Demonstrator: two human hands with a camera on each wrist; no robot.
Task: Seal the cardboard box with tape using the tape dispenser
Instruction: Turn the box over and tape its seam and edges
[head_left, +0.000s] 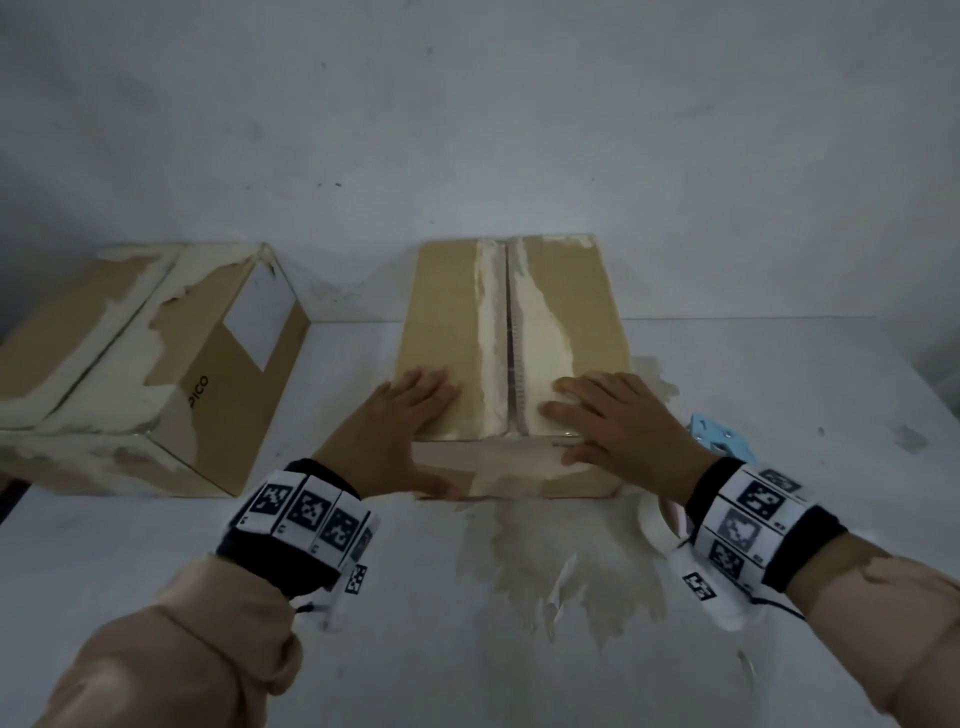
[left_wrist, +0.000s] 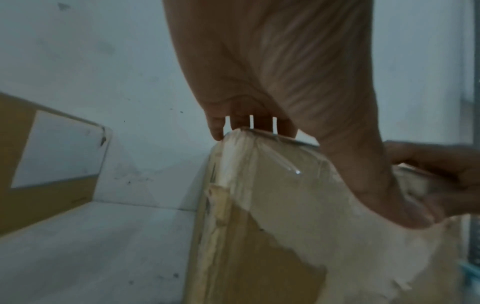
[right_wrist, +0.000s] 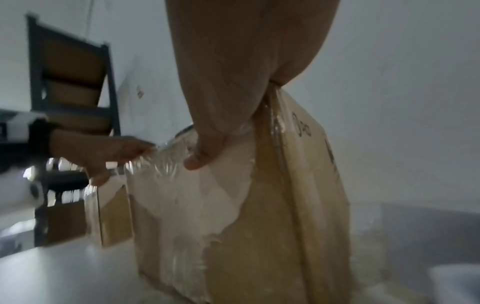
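The cardboard box (head_left: 452, 312) stands mid-table against the wall, its two top flaps folded down with a narrow seam between them. My left hand (head_left: 413, 415) lies flat on the left flap near the front edge, thumb down on the front face. On the right flap my right hand (head_left: 602, 415) lies the same way. Shiny clear tape (left_wrist: 291, 164) covers the front face (right_wrist: 182, 205) under both thumbs. In the wrist views the left hand (left_wrist: 272, 72) and the right hand (right_wrist: 233, 61) reach over the top edge. The light blue tape dispenser (head_left: 722, 439) lies on the table behind my right wrist, untouched.
A second, torn cardboard box (head_left: 156, 358) sits at the left of the white table (head_left: 156, 545). Torn paper residue (head_left: 561, 566) is stuck to the table in front of the box. The wall is close behind. Dark shelving (right_wrist: 72, 82) stands off to the left.
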